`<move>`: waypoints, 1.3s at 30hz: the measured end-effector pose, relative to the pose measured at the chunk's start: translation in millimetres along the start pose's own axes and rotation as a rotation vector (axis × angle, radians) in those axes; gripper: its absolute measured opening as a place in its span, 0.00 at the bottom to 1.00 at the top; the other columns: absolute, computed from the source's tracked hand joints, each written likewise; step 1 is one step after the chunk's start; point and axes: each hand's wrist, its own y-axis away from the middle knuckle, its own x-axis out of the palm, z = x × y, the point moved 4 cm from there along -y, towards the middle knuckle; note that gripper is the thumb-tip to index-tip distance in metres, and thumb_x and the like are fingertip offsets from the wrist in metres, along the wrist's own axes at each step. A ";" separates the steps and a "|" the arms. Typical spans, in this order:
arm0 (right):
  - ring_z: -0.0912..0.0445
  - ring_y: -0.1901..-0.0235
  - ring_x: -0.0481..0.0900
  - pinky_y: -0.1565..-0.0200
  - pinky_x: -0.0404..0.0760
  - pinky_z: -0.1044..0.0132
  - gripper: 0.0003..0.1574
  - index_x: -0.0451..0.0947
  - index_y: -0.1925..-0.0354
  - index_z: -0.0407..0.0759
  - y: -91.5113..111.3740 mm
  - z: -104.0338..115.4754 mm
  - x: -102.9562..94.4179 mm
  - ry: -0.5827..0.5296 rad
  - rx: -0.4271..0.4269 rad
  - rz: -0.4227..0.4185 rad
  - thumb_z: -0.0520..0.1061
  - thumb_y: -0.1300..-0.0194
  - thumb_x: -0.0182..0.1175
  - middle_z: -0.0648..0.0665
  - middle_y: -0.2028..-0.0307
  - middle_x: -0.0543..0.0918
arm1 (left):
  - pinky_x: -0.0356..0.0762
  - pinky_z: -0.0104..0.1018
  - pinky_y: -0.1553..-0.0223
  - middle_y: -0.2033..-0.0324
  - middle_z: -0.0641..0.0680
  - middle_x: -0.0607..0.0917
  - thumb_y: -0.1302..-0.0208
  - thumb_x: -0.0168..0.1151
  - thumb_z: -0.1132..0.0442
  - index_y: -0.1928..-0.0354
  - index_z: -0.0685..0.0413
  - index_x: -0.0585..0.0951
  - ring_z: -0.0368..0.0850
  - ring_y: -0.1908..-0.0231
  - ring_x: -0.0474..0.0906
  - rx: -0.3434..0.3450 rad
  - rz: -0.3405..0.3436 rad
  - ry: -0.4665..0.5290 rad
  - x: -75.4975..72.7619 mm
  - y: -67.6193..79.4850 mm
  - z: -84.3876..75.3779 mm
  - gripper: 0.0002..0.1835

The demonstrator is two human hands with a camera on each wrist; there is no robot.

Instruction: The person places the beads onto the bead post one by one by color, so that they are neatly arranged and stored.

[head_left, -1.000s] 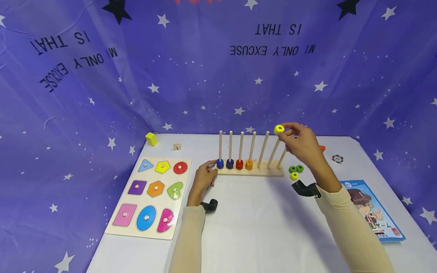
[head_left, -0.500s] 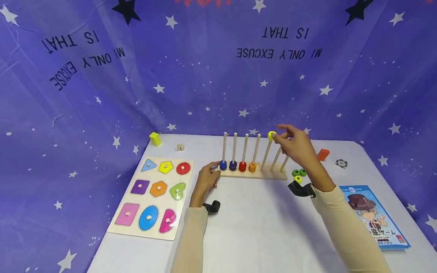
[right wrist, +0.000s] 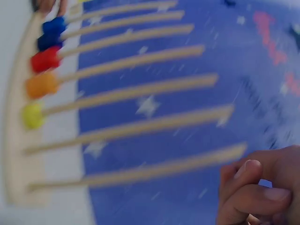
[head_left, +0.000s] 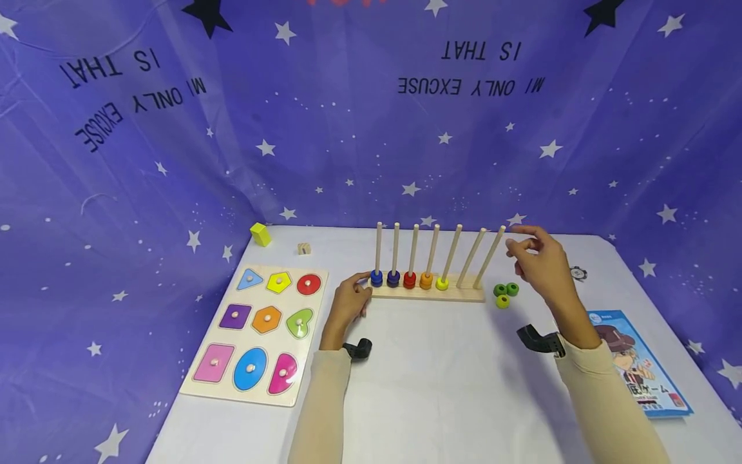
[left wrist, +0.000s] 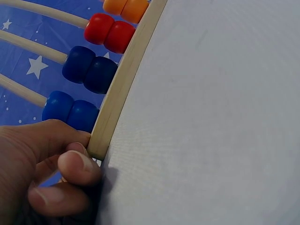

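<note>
A wooden bead rack with several upright pegs stands on the table. From its left end, pairs of blue, dark blue, red and orange beads sit on the pegs, then one yellow bead. The two rightmost pegs are bare. My left hand holds the left end of the base, fingers curled at its corner. My right hand is raised just right of the last peg's tip, fingers loosely bent around nothing. Below it lie two green beads and a loose yellow bead.
A shape puzzle board lies at the left. Behind it are a yellow block and a small wooden cube. At the right lie a poker chip and a blue picture box. A starry purple cloth hangs behind.
My right hand set the yellow bead on the fifth peg and let go; the bead dropped to the base. The hand then moved right. My left hand stayed at the rack's end.
</note>
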 end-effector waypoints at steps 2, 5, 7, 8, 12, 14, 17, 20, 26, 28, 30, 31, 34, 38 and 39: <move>0.53 0.84 0.75 0.83 0.74 0.67 0.31 0.66 0.38 0.43 4.4 -26.4 -2.2 -0.010 0.058 -0.019 0.55 0.33 0.57 0.46 0.71 0.82 | 0.62 0.30 0.94 0.84 0.52 0.75 0.37 0.59 0.66 0.40 0.48 0.76 0.40 0.94 0.67 -0.004 -0.002 -0.001 -0.7 -0.1 -0.7 0.22; 0.56 0.83 0.74 0.82 0.75 0.68 0.32 0.63 0.38 0.40 13.8 -68.4 2.9 0.002 0.167 -0.017 0.55 0.32 0.56 0.44 0.69 0.82 | 0.62 0.30 0.93 0.84 0.52 0.75 0.37 0.59 0.66 0.40 0.48 0.76 0.41 0.94 0.67 -0.011 0.000 0.001 -1.5 0.6 -1.4 0.22; 0.55 0.82 0.75 0.82 0.75 0.67 0.33 0.61 0.38 0.38 22.0 -94.8 11.0 0.043 0.243 0.008 0.56 0.32 0.55 0.40 0.67 0.82 | 0.62 0.29 0.93 0.84 0.53 0.75 0.37 0.59 0.66 0.40 0.47 0.76 0.41 0.94 0.67 -0.008 -0.001 0.001 -1.6 1.4 -2.3 0.22; 0.55 0.82 0.75 0.82 0.75 0.66 0.34 0.60 0.38 0.38 26.0 -107.3 16.3 0.061 0.276 0.026 0.57 0.32 0.55 0.38 0.67 0.82 | 0.62 0.30 0.94 0.84 0.54 0.76 0.37 0.58 0.66 0.40 0.48 0.76 0.41 0.94 0.67 -0.003 -0.001 0.004 -1.7 2.1 -3.3 0.22; 0.54 0.82 0.75 0.82 0.72 0.65 0.38 0.56 0.37 0.35 39.7 -145.2 36.7 0.109 0.364 0.093 0.57 0.33 0.55 0.40 0.72 0.82 | 0.61 0.29 0.94 0.84 0.55 0.76 0.37 0.58 0.66 0.40 0.48 0.77 0.41 0.94 0.67 0.009 0.000 0.012 -0.3 3.4 -1.8 0.22; 0.55 0.82 0.75 0.82 0.72 0.65 0.40 0.56 0.38 0.33 42.0 -154.9 43.0 0.117 0.380 0.112 0.57 0.34 0.57 0.43 0.75 0.81 | 0.61 0.29 0.94 0.84 0.55 0.76 0.37 0.58 0.66 0.40 0.47 0.77 0.41 0.94 0.67 0.010 -0.001 0.010 0.0 3.6 -0.1 0.22; 0.56 0.82 0.76 0.80 0.74 0.65 0.39 0.58 0.40 0.33 42.0 -160.6 47.0 0.142 0.388 0.129 0.58 0.35 0.58 0.45 0.76 0.79 | 0.61 0.29 0.94 0.85 0.53 0.75 0.37 0.58 0.66 0.40 0.46 0.77 0.40 0.94 0.67 0.007 -0.003 0.007 1.0 4.3 2.8 0.22; 0.55 0.81 0.75 0.79 0.75 0.64 0.38 0.60 0.42 0.33 41.4 -161.9 48.8 0.156 0.382 0.147 0.58 0.36 0.60 0.45 0.76 0.79 | 0.61 0.29 0.94 0.84 0.53 0.75 0.37 0.59 0.66 0.40 0.48 0.77 0.41 0.94 0.67 0.006 -0.006 0.006 1.6 5.9 3.2 0.22; 0.56 0.82 0.75 0.79 0.75 0.64 0.37 0.62 0.43 0.32 43.9 -165.2 50.7 0.161 0.381 0.155 0.56 0.37 0.60 0.46 0.78 0.79 | 0.61 0.29 0.94 0.84 0.51 0.75 0.37 0.59 0.65 0.40 0.48 0.77 0.40 0.94 0.67 0.012 -0.009 -0.016 1.7 4.1 3.4 0.22; 0.55 0.81 0.75 0.79 0.75 0.64 0.37 0.62 0.42 0.32 46.7 -165.9 49.1 0.167 0.395 0.149 0.56 0.36 0.60 0.45 0.78 0.79 | 0.61 0.29 0.94 0.85 0.51 0.75 0.37 0.58 0.65 0.40 0.48 0.77 0.40 0.94 0.67 0.011 -0.008 -0.017 2.0 4.1 3.6 0.22; 0.55 0.80 0.75 0.79 0.75 0.64 0.37 0.61 0.41 0.32 50.8 -165.4 46.0 0.167 0.398 0.144 0.56 0.36 0.59 0.44 0.77 0.79 | 0.61 0.29 0.94 0.85 0.51 0.75 0.37 0.58 0.65 0.40 0.48 0.77 0.40 0.94 0.67 0.010 -0.007 -0.010 2.9 5.3 4.2 0.22; 0.55 0.80 0.75 0.79 0.75 0.64 0.37 0.61 0.40 0.32 52.4 -164.0 43.5 0.166 0.398 0.141 0.55 0.36 0.58 0.44 0.76 0.79 | 0.61 0.29 0.94 0.85 0.51 0.75 0.37 0.58 0.65 0.40 0.48 0.77 0.40 0.94 0.67 0.011 -0.007 -0.006 3.1 5.6 4.2 0.22; 0.55 0.79 0.75 0.81 0.73 0.65 0.36 0.63 0.40 0.33 54.1 -154.0 33.6 0.186 0.364 0.116 0.55 0.35 0.58 0.43 0.75 0.80 | 0.61 0.29 0.94 0.85 0.52 0.75 0.37 0.58 0.65 0.40 0.47 0.77 0.40 0.94 0.67 0.010 -0.005 0.002 3.0 5.8 3.0 0.22; 0.51 0.80 0.76 0.83 0.70 0.65 0.33 0.66 0.41 0.33 49.5 -119.4 15.8 0.203 0.256 0.064 0.54 0.34 0.57 0.39 0.72 0.82 | 0.62 0.29 0.94 0.85 0.52 0.75 0.37 0.58 0.65 0.40 0.47 0.77 0.40 0.94 0.67 0.013 -0.007 -0.004 1.5 4.3 1.8 0.22; 0.50 0.80 0.77 0.83 0.71 0.65 0.32 0.67 0.41 0.33 47.2 -107.5 11.1 0.203 0.222 0.049 0.53 0.34 0.58 0.38 0.71 0.82 | 0.62 0.29 0.94 0.85 0.52 0.75 0.37 0.58 0.65 0.40 0.47 0.76 0.41 0.94 0.68 0.015 -0.009 -0.004 1.0 4.0 1.2 0.22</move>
